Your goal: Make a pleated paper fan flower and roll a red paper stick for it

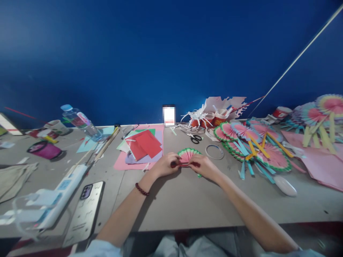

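Note:
A pleated paper fan [189, 154] in pink with a green edge lies on the table in front of me. My left hand [169, 165] grips the left end of its pink base edge, fingers closed. At the right end of that edge, my right hand [205, 165] pinches the paper, its fingertips partly hidden. Beyond the fan are black-handled scissors [196, 138]. A roll of tape or ring [214, 152] lies just right of the fan. To the left, red paper sheets [146, 143] rest on a pink and purple stack.
Several finished paper fans [270, 157] with yellow and blue strips lie at right, near a white computer mouse [285, 186]. At left are a power strip [63, 194], a phone [85, 212] and a tilted water bottle [81, 122]. A blue wall [160, 60] rises behind the table.

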The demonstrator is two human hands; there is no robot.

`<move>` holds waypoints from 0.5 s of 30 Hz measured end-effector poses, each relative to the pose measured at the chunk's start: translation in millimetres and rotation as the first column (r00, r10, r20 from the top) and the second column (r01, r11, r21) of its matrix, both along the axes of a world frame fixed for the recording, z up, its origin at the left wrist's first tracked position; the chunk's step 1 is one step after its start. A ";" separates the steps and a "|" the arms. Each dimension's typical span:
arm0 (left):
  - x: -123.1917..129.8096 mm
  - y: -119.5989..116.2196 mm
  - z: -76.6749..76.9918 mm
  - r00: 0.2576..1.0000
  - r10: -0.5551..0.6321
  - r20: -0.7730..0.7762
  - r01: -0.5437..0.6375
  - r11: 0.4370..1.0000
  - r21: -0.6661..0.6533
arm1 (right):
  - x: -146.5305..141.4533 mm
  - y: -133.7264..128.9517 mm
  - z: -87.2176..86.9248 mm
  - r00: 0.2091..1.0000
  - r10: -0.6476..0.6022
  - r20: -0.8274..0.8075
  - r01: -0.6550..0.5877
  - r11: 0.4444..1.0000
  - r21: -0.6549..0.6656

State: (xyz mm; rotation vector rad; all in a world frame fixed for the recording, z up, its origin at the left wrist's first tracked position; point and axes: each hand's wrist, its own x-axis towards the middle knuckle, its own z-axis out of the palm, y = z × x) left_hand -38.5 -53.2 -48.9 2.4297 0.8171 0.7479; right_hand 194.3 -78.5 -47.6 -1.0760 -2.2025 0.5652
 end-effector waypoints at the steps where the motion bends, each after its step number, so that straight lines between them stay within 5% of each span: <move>1: -0.3 0.4 -0.6 1.000 -0.004 0.001 0.004 1.000 -0.004 | -0.1 -0.6 1.0 1.000 0.012 -0.005 -0.012 1.000 -0.029; 15: 4.3 -2.8 -0.8 0.999 0.036 -0.022 -0.036 0.999 0.014 | -4.1 1.4 -18.3 0.980 -0.197 -0.035 0.198 0.980 0.013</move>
